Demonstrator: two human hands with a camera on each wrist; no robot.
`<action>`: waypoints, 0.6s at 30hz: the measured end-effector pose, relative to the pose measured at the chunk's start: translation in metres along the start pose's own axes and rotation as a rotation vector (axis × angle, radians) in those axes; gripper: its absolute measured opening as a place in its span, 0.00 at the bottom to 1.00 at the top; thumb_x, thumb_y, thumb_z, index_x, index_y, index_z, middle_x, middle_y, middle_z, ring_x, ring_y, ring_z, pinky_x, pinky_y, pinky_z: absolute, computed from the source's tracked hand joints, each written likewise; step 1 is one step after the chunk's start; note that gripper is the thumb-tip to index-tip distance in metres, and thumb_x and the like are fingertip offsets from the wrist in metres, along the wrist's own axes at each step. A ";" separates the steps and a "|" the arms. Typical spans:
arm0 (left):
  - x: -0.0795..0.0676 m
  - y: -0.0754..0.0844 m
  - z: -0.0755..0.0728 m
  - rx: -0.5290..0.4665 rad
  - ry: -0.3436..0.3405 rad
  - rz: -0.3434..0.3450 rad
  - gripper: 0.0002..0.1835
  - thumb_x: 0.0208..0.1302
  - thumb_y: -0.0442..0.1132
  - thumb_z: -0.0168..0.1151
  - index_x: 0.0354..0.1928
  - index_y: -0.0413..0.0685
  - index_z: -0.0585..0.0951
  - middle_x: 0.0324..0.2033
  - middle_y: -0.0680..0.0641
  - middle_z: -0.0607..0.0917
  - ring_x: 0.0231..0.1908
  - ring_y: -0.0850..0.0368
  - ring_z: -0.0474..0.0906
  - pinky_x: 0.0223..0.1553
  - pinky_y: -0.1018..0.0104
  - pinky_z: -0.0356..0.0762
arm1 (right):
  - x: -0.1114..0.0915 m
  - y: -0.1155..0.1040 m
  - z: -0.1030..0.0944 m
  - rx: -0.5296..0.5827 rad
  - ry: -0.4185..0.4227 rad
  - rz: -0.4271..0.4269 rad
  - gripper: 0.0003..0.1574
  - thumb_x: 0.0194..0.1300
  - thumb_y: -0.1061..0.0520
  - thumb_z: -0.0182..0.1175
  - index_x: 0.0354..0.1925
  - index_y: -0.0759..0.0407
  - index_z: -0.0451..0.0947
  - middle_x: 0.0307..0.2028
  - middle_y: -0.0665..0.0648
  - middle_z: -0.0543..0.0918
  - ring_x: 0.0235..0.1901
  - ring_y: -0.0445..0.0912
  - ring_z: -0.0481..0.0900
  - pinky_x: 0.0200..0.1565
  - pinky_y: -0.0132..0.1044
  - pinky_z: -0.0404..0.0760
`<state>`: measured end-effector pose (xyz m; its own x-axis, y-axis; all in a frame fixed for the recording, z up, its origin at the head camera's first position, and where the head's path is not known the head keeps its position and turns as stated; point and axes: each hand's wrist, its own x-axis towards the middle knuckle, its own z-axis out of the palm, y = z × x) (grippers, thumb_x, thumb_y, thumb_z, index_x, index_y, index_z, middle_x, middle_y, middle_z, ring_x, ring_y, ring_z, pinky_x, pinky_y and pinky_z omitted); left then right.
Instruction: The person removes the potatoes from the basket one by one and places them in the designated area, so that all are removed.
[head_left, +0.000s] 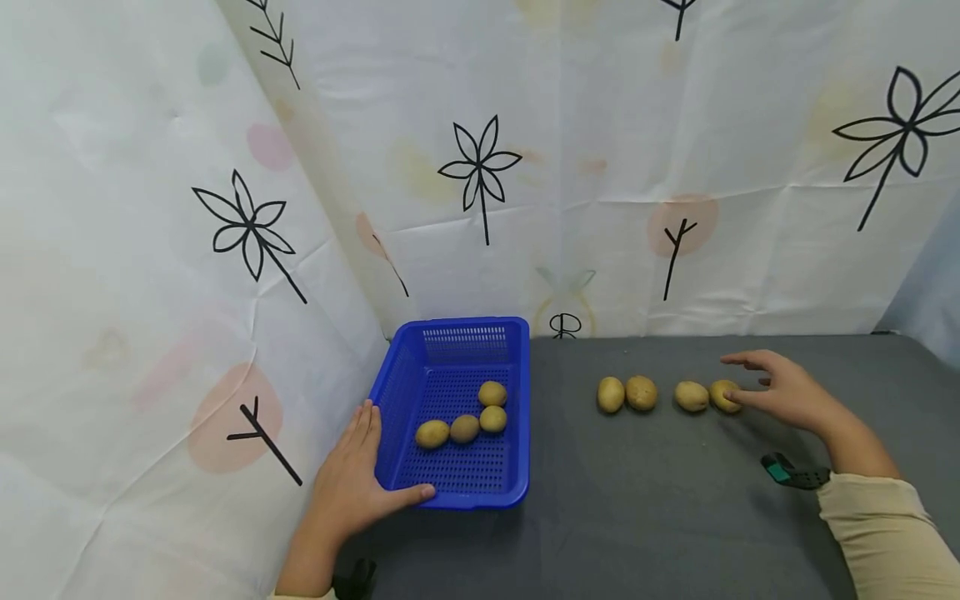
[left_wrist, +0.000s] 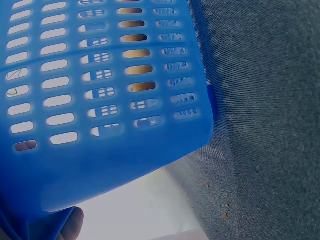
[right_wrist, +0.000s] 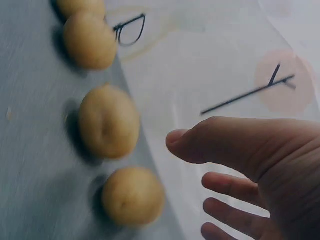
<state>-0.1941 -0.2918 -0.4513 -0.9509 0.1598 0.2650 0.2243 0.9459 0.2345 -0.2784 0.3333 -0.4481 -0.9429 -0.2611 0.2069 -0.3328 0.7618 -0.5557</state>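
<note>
The blue plastic basket (head_left: 522, 417) has slotted sides and several potatoes (head_left: 465, 428) inside. My left hand (head_left: 358, 483) rests against its near left corner, fingers lying straight along the left rim and thumb on the front rim. In the left wrist view, the basket wall (left_wrist: 125, 155) fills much of the frame, with a fingertip (left_wrist: 73, 224) at its rim. Over the rightmost loose potato (right_wrist: 133, 196), my right hand (head_left: 787, 396) hovers with thumb and fingers spread apart and nothing held. Beside that potato lies another potato (head_left: 691, 397).
Two more potatoes, a left one (head_left: 611, 395) and a right one (head_left: 641, 392), lie between the basket and the right hand's pair. A grey cloth (head_left: 637, 517) covers the table. White patterned curtains (head_left: 600, 167) hang behind and along the left side.
</note>
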 end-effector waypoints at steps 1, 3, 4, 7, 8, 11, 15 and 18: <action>0.000 0.000 -0.001 0.000 0.001 0.000 0.81 0.42 0.87 0.68 0.83 0.31 0.54 0.84 0.32 0.53 0.84 0.34 0.48 0.80 0.36 0.56 | 0.002 -0.005 -0.001 -0.004 0.004 0.004 0.37 0.71 0.56 0.71 0.69 0.72 0.72 0.67 0.80 0.69 0.64 0.78 0.67 0.58 0.76 0.73; 0.001 0.001 -0.002 0.000 0.003 0.001 0.81 0.42 0.86 0.68 0.83 0.31 0.53 0.84 0.32 0.52 0.84 0.34 0.48 0.80 0.36 0.56 | 0.007 -0.017 -0.003 -0.006 0.020 -0.002 0.36 0.71 0.55 0.71 0.69 0.70 0.73 0.68 0.79 0.70 0.64 0.78 0.68 0.58 0.76 0.73; 0.001 0.001 -0.002 0.000 0.004 0.002 0.81 0.42 0.86 0.69 0.83 0.31 0.53 0.84 0.32 0.53 0.84 0.34 0.48 0.80 0.36 0.56 | 0.010 -0.023 -0.004 -0.004 0.031 -0.012 0.36 0.70 0.55 0.72 0.69 0.68 0.73 0.68 0.78 0.71 0.64 0.77 0.68 0.58 0.76 0.73; 0.001 0.002 -0.004 -0.001 0.003 0.001 0.81 0.42 0.86 0.69 0.83 0.31 0.53 0.84 0.32 0.52 0.84 0.34 0.48 0.80 0.36 0.56 | 0.019 -0.045 -0.002 0.024 0.047 -0.056 0.34 0.70 0.55 0.72 0.68 0.66 0.75 0.68 0.75 0.72 0.65 0.75 0.70 0.60 0.74 0.74; 0.000 0.002 -0.005 -0.002 0.003 0.001 0.81 0.42 0.86 0.69 0.83 0.31 0.53 0.84 0.32 0.52 0.84 0.34 0.48 0.80 0.36 0.56 | 0.023 -0.053 -0.001 0.042 0.049 -0.073 0.34 0.70 0.56 0.72 0.68 0.65 0.75 0.68 0.75 0.72 0.66 0.75 0.70 0.60 0.73 0.73; -0.001 0.003 -0.006 -0.002 0.003 -0.002 0.81 0.42 0.86 0.69 0.82 0.31 0.54 0.84 0.32 0.51 0.84 0.34 0.49 0.80 0.36 0.56 | 0.034 -0.076 0.008 0.107 0.045 -0.133 0.32 0.70 0.57 0.71 0.68 0.64 0.76 0.69 0.73 0.73 0.67 0.72 0.70 0.64 0.72 0.72; -0.002 0.004 -0.005 -0.003 0.003 -0.005 0.81 0.42 0.86 0.69 0.82 0.30 0.54 0.83 0.32 0.52 0.83 0.33 0.49 0.80 0.36 0.56 | 0.050 -0.104 0.028 0.176 0.036 -0.211 0.30 0.71 0.58 0.71 0.67 0.62 0.77 0.68 0.69 0.76 0.68 0.67 0.72 0.66 0.69 0.72; -0.003 0.005 -0.005 -0.010 -0.006 -0.007 0.81 0.42 0.86 0.68 0.82 0.30 0.54 0.83 0.32 0.52 0.83 0.33 0.49 0.80 0.35 0.56 | 0.064 -0.122 0.044 0.210 0.008 -0.250 0.30 0.71 0.56 0.71 0.68 0.60 0.78 0.68 0.66 0.78 0.68 0.65 0.74 0.68 0.67 0.73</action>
<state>-0.1890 -0.2885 -0.4462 -0.9536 0.1553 0.2581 0.2202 0.9440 0.2458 -0.2987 0.1969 -0.4026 -0.8316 -0.4198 0.3637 -0.5505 0.5355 -0.6405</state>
